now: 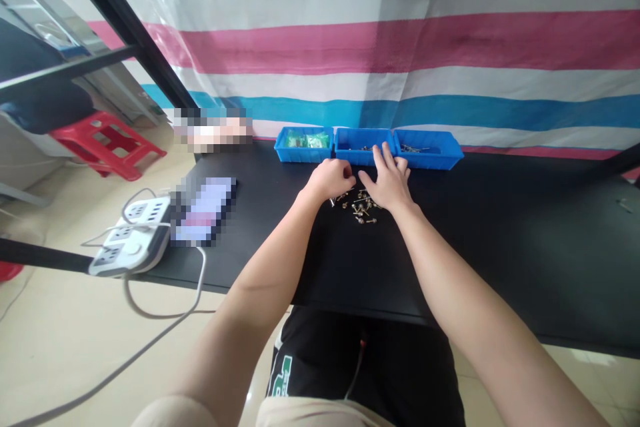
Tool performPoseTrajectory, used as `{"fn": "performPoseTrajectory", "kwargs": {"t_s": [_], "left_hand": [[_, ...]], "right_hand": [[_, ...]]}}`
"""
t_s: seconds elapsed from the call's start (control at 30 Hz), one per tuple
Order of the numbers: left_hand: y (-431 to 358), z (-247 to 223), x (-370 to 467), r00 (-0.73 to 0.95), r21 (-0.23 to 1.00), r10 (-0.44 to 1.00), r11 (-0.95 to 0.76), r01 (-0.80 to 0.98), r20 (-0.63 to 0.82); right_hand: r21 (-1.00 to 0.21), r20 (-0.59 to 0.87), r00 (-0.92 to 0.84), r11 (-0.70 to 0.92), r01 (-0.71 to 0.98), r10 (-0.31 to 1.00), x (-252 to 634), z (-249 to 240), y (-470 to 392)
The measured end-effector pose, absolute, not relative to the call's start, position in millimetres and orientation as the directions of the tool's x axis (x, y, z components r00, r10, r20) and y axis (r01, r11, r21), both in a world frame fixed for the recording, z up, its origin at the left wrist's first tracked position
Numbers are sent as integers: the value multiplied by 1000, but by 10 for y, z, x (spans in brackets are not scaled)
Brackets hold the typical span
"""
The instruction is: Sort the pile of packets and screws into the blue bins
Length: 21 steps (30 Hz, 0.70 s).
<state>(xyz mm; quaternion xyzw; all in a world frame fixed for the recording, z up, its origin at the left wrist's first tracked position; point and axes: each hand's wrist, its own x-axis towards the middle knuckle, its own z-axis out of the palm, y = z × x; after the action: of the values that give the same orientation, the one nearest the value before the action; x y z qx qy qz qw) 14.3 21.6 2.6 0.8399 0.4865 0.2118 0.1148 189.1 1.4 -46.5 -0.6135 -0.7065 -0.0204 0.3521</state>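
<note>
A loose pile of small metal screws (367, 210) lies on the black table between my hands. Curled at the pile's left edge is my left hand (331, 179), its fingers bent inward; whatever they hold is hidden. My right hand (389, 181) reaches over the pile's right side with fingers stretched and thumb apart, its fingertips by the front of the bins. Behind both hands stand three blue bins in a row. The left bin (306, 155) holds green-tinted plastic packets (313, 141). A few metal pieces show in the middle bin (353, 157), and long thin ones in the right bin (435, 161).
On the left of the black table (500, 240) lies a phone-like slab (205, 210), pixelated. A white power strip (133, 237) with grey cables sits at the left edge. Beyond are a metal frame post (125, 20) and a red stool (105, 140). Striped sheeting (320, 47) hangs behind.
</note>
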Motion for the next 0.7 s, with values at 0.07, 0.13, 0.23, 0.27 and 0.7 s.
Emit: {"fn": "performPoseTrajectory", "kwargs": {"t_s": [0.07, 0.13, 0.23, 0.27, 0.7], "left_hand": [[206, 45, 132, 423, 349, 891, -453, 820, 163], [194, 55, 129, 422, 314, 902, -429, 847, 92], [180, 54, 129, 445, 300, 895, -434, 849, 37], [179, 52, 129, 453, 297, 891, -441, 847, 33], [195, 16, 149, 543, 293, 832, -550, 782, 111]], "right_hand": [[-401, 556, 2, 267, 876, 831, 1886, -458, -1], [-396, 581, -5, 288, 872, 814, 1874, -431, -24], [-390, 616, -34, 342, 855, 787, 1849, -381, -61], [-389, 624, -48, 363, 847, 780, 1841, -369, -71], [-414, 538, -184, 448, 793, 822, 1784, -368, -118]]}}
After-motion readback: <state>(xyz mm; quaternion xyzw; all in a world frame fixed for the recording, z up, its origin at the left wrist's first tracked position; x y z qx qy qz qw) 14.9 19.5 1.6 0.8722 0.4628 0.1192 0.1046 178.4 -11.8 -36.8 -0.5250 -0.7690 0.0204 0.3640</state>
